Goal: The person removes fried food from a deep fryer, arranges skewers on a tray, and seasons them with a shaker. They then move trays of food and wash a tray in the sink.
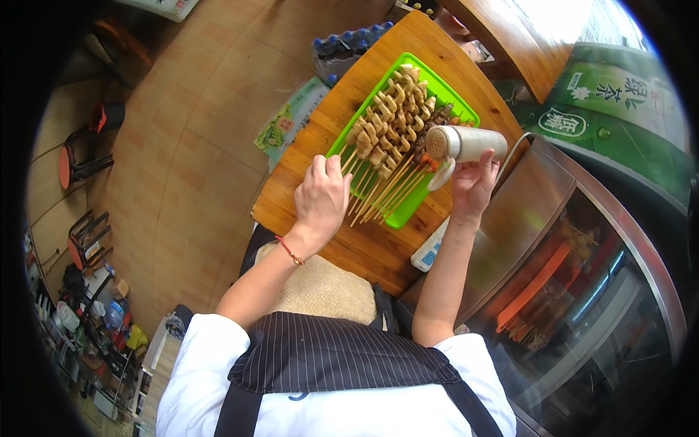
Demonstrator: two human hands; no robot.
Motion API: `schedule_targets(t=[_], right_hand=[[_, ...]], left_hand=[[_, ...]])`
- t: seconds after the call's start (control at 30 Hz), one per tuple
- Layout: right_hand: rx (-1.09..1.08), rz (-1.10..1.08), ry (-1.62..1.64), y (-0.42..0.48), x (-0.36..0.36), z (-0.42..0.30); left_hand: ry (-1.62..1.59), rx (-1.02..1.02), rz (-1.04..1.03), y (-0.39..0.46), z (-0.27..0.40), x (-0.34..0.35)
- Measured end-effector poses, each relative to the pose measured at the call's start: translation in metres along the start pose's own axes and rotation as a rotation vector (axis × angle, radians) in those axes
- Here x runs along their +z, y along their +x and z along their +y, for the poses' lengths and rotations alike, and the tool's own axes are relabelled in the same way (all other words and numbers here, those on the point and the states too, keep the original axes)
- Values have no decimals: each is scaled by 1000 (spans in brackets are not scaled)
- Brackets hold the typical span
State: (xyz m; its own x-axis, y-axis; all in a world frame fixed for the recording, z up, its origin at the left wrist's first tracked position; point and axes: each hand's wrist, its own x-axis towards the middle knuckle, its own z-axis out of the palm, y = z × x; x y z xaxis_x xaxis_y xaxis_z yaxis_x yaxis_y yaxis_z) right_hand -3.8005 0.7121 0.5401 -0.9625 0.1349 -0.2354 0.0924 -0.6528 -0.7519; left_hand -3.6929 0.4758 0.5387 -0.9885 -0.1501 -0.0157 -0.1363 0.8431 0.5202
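Note:
On a wooden table (306,147) lies a bright green plastic tray (402,217) loaded with food on bamboo skewers. Pale spiral-threaded pieces (389,116) fill its left part, and darker meat skewers (438,116) lie to their right. At the tray's left rim, my left hand (321,194) has its fingers closed around the stick ends of the leftmost skewers. My right hand (474,183) grips a clear seasoning shaker (480,143) on its side above the tray's right edge. Its perforated white top faces left, and the flip lid (441,175) hangs open below.
A glass-fronted display cabinet (579,273) with skewers inside stands at the right. A power strip (430,252) lies by the table edge. Packs of bottles (349,42) and a printed carton (289,117) sit beyond the table's left side. Stools (82,158) stand on the tiled floor.

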Motion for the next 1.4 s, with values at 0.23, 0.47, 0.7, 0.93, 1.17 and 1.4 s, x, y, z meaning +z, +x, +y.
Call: schedule_targets(t=[0.23,0.47,0.7,0.93,1.17,1.4], right_hand=[[8,-24,-18,0,-3,1],[-8,-21,-4,-5,3,-1],[8,-30,12,-6,2,2],[21,-29,-5,-8,8,3],[34,-29,3,-7,8,2],[36,-12,13,-8,8,3]], left_hand=[[-313,94,-38,-8,-2,13],[-332,93,-124,-18,7,29],[-164,37,-14,-5,8,16],[-69,2,-152,-11,-9,33],[-227,72,-111,-20,-1,40],[-330,2,-119,-15,-1,40]])
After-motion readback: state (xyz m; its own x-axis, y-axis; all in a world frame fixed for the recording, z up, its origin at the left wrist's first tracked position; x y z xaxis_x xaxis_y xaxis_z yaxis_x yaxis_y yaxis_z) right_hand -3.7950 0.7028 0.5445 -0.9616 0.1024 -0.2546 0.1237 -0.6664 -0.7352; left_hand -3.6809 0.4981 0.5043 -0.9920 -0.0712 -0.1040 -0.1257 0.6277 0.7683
